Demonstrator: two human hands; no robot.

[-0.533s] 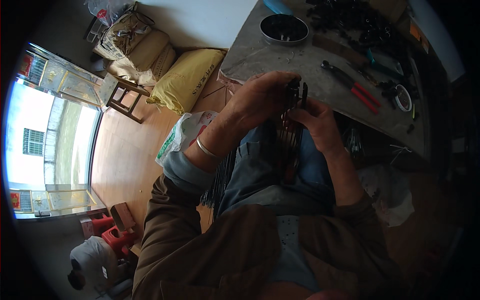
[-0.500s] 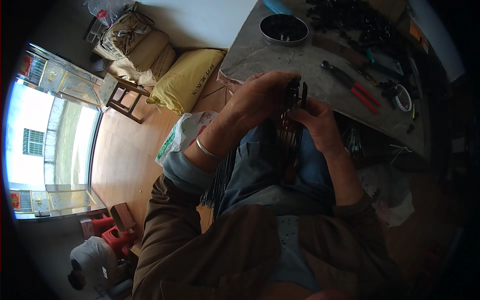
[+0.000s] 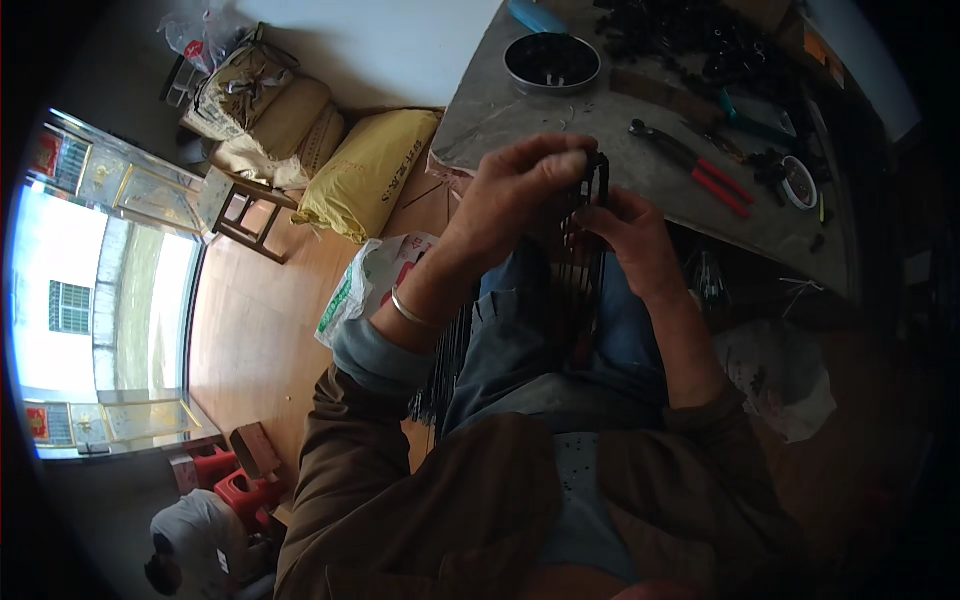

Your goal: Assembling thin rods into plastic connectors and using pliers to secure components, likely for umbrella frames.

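Observation:
Above my lap, my left hand (image 3: 515,190) pinches the dark upper end of a bundle of thin black rods (image 3: 598,180), its thumb and fingers pressed together near the tip. Close by on the right, my right hand (image 3: 630,235) is closed around the bundle a little lower, with the thumb toward the rods. The rods hang down between my knees, dark and hard to tell apart there. The exact joint at the top is small and partly hidden by my left fingers. More thin black rods (image 3: 440,375) lie beside my left thigh.
On the grey table (image 3: 480,125) are a round pan (image 3: 552,62) of small black parts, red-handled pliers (image 3: 715,190), a white dish (image 3: 799,183) and a heap of black pieces (image 3: 690,35). Left are a yellow sack (image 3: 375,170), a wooden stool (image 3: 248,215) and a person (image 3: 200,540).
At the top of the bundle, the separate right-hand rod now meets the dark tip in an arch. My left thumb has come up against it. The view has shifted slightly.

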